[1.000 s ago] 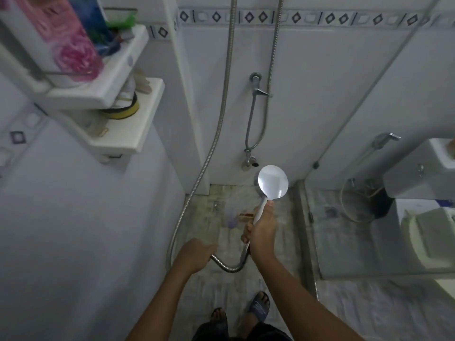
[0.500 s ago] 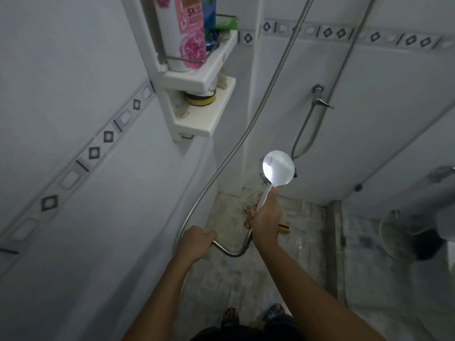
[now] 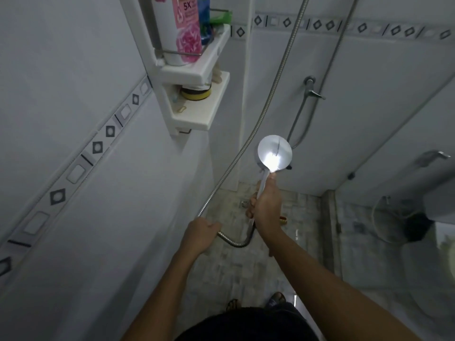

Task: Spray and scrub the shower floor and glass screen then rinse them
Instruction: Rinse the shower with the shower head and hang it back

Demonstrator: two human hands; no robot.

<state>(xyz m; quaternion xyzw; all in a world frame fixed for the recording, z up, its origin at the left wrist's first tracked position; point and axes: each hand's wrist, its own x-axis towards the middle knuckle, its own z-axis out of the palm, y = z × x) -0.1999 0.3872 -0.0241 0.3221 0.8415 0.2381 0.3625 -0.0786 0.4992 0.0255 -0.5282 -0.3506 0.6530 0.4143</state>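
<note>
Head: right hand grip wraps glossy round shower head; left hand grip clasps ribbed metal hose

1. I count two hands: left hand, right hand.
2. One shower head.
3. Two metal hoses: left hose, right hose.
4. Two shelves, far left: upper shelf, lower shelf.
5. Two bottles on top: pink bottle, blue bottle.
6. Two sandalled feet, near: left foot, right foot.
</note>
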